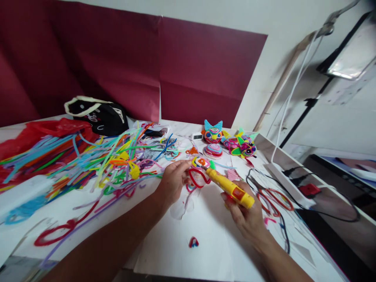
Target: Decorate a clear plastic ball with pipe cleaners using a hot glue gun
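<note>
My right hand [245, 209] is wrapped round a yellow hot glue gun [230, 187], its nozzle pointing up and left. The nozzle tip is at a small colourful pipe-cleaner piece [202, 161] in yellow, orange, white and green; whether it touches cannot be told. My left hand [176, 178] pinches this piece at its left side, with the fingertips partly hidden. Below it hangs a red pipe-cleaner loop [199, 179]. On the white sheet nearer to me lies a small red, white and blue triangular piece [193, 242].
Loose pipe cleaners [117, 156] spread across the left, by a red plastic bag [58, 129] and a black pouch [100, 115]. Finished pipe-cleaner figures [214, 133] stand at the back. Orange-handled scissors [276, 199], cables and a power strip [289, 186] lie right.
</note>
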Available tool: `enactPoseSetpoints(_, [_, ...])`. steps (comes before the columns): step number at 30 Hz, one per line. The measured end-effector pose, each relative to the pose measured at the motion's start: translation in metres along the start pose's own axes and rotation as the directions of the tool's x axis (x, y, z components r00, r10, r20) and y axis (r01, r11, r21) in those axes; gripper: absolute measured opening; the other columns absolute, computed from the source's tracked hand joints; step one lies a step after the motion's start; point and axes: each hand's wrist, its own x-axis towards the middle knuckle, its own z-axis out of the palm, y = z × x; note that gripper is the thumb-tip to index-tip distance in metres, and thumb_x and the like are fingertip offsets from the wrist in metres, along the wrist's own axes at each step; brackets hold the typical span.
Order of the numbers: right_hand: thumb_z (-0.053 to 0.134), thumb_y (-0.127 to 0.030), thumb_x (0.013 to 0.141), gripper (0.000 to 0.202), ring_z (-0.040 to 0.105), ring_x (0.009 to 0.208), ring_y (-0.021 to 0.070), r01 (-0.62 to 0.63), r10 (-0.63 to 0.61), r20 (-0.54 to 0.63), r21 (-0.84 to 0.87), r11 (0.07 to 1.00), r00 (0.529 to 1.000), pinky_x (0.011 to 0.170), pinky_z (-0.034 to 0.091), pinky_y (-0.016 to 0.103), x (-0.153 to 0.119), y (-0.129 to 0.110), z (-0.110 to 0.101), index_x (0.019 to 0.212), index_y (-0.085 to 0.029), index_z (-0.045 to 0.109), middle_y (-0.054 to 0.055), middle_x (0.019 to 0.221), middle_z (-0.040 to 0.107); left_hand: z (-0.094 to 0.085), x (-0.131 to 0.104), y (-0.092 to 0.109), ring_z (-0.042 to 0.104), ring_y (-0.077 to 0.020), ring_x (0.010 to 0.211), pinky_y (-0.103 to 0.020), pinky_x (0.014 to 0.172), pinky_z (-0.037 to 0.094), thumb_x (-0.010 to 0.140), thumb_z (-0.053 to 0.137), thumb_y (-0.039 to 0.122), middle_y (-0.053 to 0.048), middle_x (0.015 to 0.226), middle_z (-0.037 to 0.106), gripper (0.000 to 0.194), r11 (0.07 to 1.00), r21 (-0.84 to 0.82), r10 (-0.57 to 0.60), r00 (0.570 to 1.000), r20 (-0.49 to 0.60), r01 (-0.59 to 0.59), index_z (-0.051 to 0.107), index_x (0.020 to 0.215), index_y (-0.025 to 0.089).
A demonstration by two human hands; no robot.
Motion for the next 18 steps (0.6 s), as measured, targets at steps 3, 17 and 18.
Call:
enactPoseSetpoints(3, [0.057, -0.023, 0.091, 0.016, 0.059, 0.061, 0.0153, 0.048, -0.048, 0.019, -0.013, 0.999, 0.999, 0.052, 0.049, 0.032, 0.001, 0.001, 0.000, 0.106, -0.023, 0.051, 0.005, 0.090, 0.061, 0.000, 0.001, 0.000, 0.049, -0.0067, 0.048, -0.018, 0.039, 0.032, 0.058, 0.078, 0.029, 0.004, 0.062, 0.057, 0.026, 1.000, -0.010, -0.007, 1.000, -0.007, 0.007, 0.060, 0.071, 0.016])
enactPoseSetpoints(17, [0.053, -0.016, 0.088, 0.036, 0.066, 0.094, 0.0241, 0.265, -0.261, 0.054, -0.115, 0.957, 0.964, 0.071, 0.055, 0.035, 0.005, 0.004, -0.018, 0.123, -0.021, 0.050, 0.012, 0.112, 0.065, -0.003, 0.007, 0.006, 0.044, -0.0048, 0.044, -0.018, 0.040, 0.027, 0.052, 0.079, 0.025, 0.007, 0.052, 0.052, 0.029, 0.995, -0.092, -0.052, 0.997, -0.060, 0.046, 0.055, 0.065, 0.016])
enactPoseSetpoints(18, [0.052, -0.016, 0.088, 0.036, 0.066, 0.096, 0.0242, 0.278, -0.269, 0.077, -0.136, 0.951, 0.960, 0.073, 0.055, 0.035, 0.005, 0.001, -0.023, 0.124, -0.020, 0.049, 0.012, 0.114, 0.065, -0.003, 0.008, 0.006, 0.044, -0.0048, 0.044, -0.018, 0.040, 0.027, 0.051, 0.079, 0.025, 0.007, 0.052, 0.051, 0.029, 0.995, -0.094, -0.046, 0.997, -0.064, 0.040, 0.055, 0.065, 0.016])
